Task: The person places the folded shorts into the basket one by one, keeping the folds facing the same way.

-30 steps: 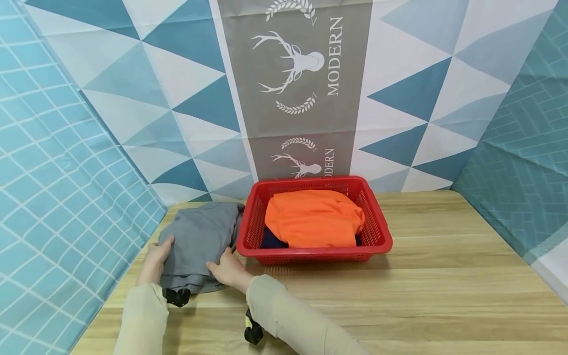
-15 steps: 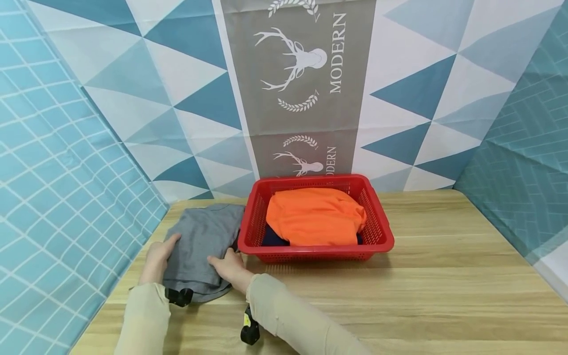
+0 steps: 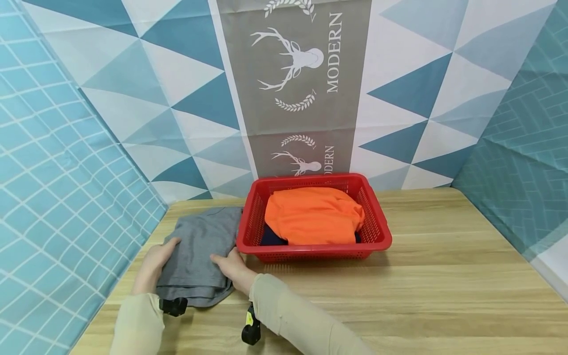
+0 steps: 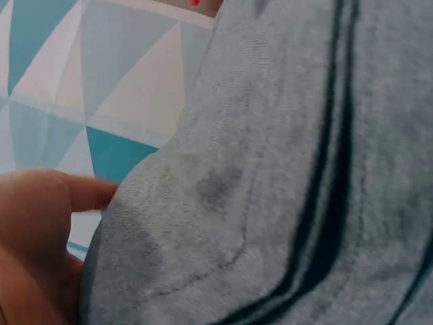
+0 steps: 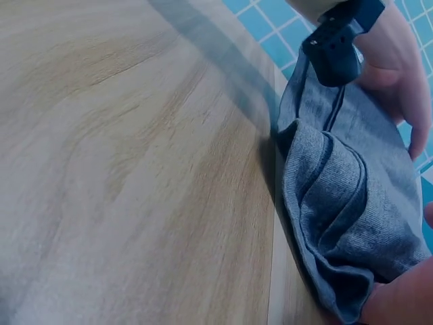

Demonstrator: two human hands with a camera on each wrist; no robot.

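Observation:
A folded grey knit garment [image 3: 199, 246] with stitched hems is at the left of the table, against the red basket's left side. My left hand [image 3: 153, 261] grips its left edge, thumb on top and the other fingers out of sight in the head view. At its right edge my right hand [image 3: 235, 268] pinches the cloth, thumb above. Up close in the left wrist view, stacked layers of the garment [image 4: 270, 162] fill most of the picture. In the right wrist view, folded layers of the garment [image 5: 338, 196] bulge at its near edge, between both hands.
A red perforated plastic basket [image 3: 315, 249] holds an orange cloth [image 3: 312, 217] over something dark blue [image 3: 271, 236]. The wooden table [image 3: 421, 276] extends to the right. Patterned sheets [image 3: 301, 113] hang behind and at both sides.
The grey garment has slid a little toward me, its near edge now lower in the head view. Both hands have kept hold of its sides. The basket has stayed put.

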